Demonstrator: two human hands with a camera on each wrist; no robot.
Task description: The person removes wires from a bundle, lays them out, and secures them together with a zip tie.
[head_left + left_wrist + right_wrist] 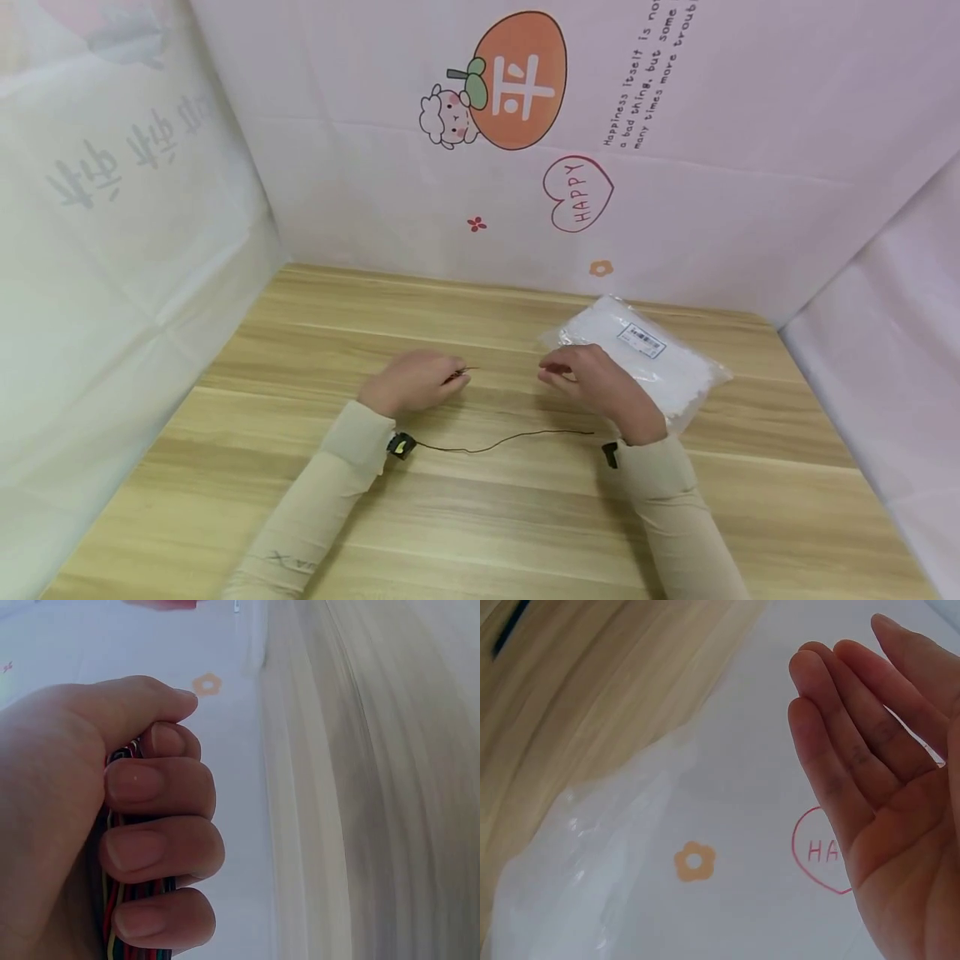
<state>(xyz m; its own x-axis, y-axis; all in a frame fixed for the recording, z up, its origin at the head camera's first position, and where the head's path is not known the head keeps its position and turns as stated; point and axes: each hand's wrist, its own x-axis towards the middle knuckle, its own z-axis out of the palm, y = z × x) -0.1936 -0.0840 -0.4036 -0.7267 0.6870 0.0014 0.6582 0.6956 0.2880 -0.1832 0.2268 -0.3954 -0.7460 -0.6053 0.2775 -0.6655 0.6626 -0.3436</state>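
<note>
My left hand [420,382] curls its fingers around a bundle of thin multicoloured wires [124,889], with red, yellow, green and black strands showing between the fingers. In the head view a short bit of wire pokes out past the fingertips. My right hand [592,379] holds nothing; its fingers are gently bent and lie side by side in the right wrist view, the thumb apart from them. It hovers by the left side of a clear plastic bag [675,375] with white contents and a barcode label. A single dark wire [495,442] stretches across the table between the two wrists.
The wood-grain table [480,533] meets a white printed cloth [360,167] at the back, and more cloth hangs at the left and right sides. A small dark wrist device [401,446] sits at the left cuff, another [611,455] at the right cuff.
</note>
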